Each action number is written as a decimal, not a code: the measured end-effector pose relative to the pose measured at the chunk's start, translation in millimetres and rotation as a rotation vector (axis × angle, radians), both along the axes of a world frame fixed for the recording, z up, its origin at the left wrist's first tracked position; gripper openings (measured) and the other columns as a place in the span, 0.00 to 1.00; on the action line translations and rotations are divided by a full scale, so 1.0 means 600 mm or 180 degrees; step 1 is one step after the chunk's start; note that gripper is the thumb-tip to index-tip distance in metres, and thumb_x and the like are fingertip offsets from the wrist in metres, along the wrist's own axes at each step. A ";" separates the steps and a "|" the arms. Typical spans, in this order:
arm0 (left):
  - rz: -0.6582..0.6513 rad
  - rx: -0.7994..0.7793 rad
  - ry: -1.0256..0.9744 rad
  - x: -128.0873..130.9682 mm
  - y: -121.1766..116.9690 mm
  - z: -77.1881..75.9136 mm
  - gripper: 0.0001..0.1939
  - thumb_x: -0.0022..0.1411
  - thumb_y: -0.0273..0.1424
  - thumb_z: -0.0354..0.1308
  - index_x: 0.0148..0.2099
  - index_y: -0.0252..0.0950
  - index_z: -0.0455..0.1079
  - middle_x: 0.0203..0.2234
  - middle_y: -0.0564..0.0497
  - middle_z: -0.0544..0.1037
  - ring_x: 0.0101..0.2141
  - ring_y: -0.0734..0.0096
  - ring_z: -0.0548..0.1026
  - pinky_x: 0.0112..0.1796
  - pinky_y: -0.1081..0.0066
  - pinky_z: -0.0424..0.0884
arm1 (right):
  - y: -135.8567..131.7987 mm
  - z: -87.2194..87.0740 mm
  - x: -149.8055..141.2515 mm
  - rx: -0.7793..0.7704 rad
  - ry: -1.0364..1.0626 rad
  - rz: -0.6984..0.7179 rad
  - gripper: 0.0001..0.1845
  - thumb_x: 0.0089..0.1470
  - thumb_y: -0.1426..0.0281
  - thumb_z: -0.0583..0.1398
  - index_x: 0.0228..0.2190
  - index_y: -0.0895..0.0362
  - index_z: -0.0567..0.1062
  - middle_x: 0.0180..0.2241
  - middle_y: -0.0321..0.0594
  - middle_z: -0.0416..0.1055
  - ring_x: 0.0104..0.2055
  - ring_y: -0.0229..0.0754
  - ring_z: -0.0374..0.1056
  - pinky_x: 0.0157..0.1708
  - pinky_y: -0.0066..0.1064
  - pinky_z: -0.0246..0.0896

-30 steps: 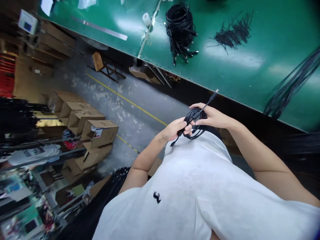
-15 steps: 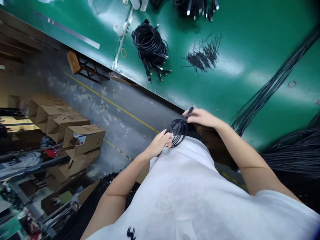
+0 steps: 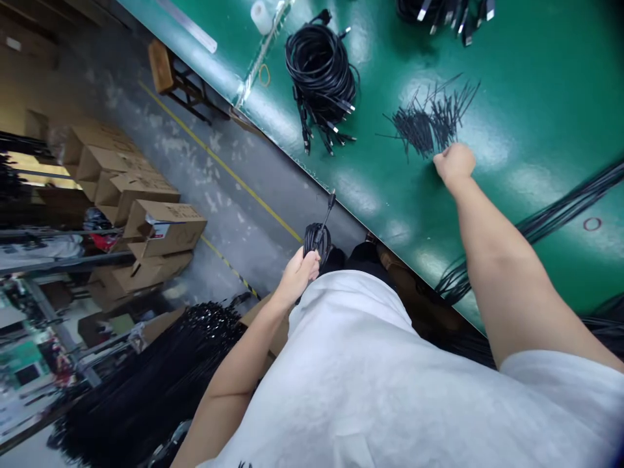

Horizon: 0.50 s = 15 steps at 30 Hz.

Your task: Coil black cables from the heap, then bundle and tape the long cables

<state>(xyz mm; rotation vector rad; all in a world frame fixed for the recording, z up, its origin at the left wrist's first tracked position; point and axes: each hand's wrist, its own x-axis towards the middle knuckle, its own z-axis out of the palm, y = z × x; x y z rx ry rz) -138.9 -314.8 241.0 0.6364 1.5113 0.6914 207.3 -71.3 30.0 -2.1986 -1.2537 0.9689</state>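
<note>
- Head view: left hand clamped on small cable coil, just off table near edge;
- right hand bunched closed at thin black strips; can't tell if any pinched.

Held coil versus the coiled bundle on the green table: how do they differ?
The held coil is small, while the tabletop bundle is clearly bigger. The held coil is gripped in the left hand; the tabletop bundle lies on the green table. The held coil shows one plug end sticking out, the tabletop bundle many. Both are black, looped cable.
</note>
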 end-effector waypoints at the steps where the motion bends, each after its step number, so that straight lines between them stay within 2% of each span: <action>1: -0.0038 -0.0006 -0.0009 0.002 0.006 -0.005 0.18 0.63 0.46 0.58 0.34 0.36 0.62 0.16 0.63 0.55 0.18 0.83 0.54 0.23 0.77 0.57 | -0.016 0.012 0.002 0.0068 0.0009 0.0007 0.23 0.55 0.84 0.56 0.18 0.51 0.55 0.19 0.27 0.42 0.28 0.35 0.39 0.38 0.35 0.39; 3: -0.0140 -0.0003 -0.0076 0.008 0.019 -0.011 0.18 0.63 0.45 0.57 0.34 0.36 0.61 0.17 0.63 0.54 0.18 0.83 0.53 0.23 0.77 0.57 | -0.072 0.048 -0.003 0.0250 0.0250 0.0072 0.20 0.55 0.83 0.57 0.20 0.52 0.59 0.19 0.29 0.50 0.28 0.35 0.44 0.39 0.34 0.44; 5: -0.0317 0.0020 -0.0168 0.017 0.032 -0.014 0.17 0.64 0.45 0.57 0.34 0.37 0.61 0.17 0.63 0.55 0.18 0.83 0.54 0.23 0.77 0.57 | -0.159 0.100 -0.029 0.0279 0.1026 0.0313 0.13 0.55 0.79 0.58 0.24 0.52 0.65 0.21 0.32 0.62 0.28 0.35 0.53 0.37 0.33 0.49; 7: -0.0572 0.0048 -0.0275 0.026 0.041 -0.015 0.16 0.65 0.45 0.56 0.34 0.37 0.62 0.18 0.62 0.57 0.19 0.83 0.56 0.24 0.77 0.57 | -0.265 0.155 -0.075 -0.0180 0.2252 0.0780 0.04 0.54 0.73 0.61 0.32 0.52 0.72 0.25 0.34 0.69 0.28 0.36 0.61 0.34 0.33 0.55; 9: -0.0878 0.0069 -0.0445 0.034 0.047 -0.015 0.16 0.65 0.44 0.56 0.35 0.36 0.63 0.19 0.60 0.59 0.20 0.81 0.58 0.25 0.76 0.58 | -0.361 0.199 -0.133 -0.0560 0.2669 0.1065 0.09 0.48 0.67 0.66 0.34 0.54 0.76 0.24 0.36 0.71 0.25 0.38 0.63 0.29 0.34 0.58; 10: -0.1047 0.0070 -0.0564 0.038 0.049 -0.016 0.16 0.65 0.44 0.55 0.36 0.36 0.64 0.19 0.60 0.60 0.21 0.81 0.59 0.26 0.76 0.59 | -0.397 0.214 -0.164 -0.0764 0.2889 0.0947 0.11 0.47 0.64 0.66 0.34 0.54 0.77 0.25 0.35 0.71 0.24 0.37 0.63 0.28 0.32 0.58; 12: -0.1437 0.0055 -0.0855 0.043 0.050 -0.021 0.16 0.67 0.44 0.53 0.37 0.35 0.66 0.19 0.59 0.61 0.22 0.79 0.60 0.27 0.75 0.61 | -0.433 0.233 -0.220 -0.0806 0.3236 0.0491 0.11 0.44 0.61 0.67 0.29 0.55 0.76 0.23 0.33 0.69 0.23 0.34 0.60 0.26 0.29 0.56; 15: -0.1774 0.0174 -0.1210 0.048 0.051 -0.028 0.15 0.67 0.42 0.51 0.39 0.35 0.66 0.19 0.59 0.61 0.22 0.78 0.60 0.29 0.73 0.62 | -0.418 0.244 -0.269 -0.0397 0.3637 -0.0192 0.14 0.41 0.61 0.68 0.22 0.57 0.73 0.19 0.30 0.62 0.23 0.31 0.55 0.25 0.27 0.53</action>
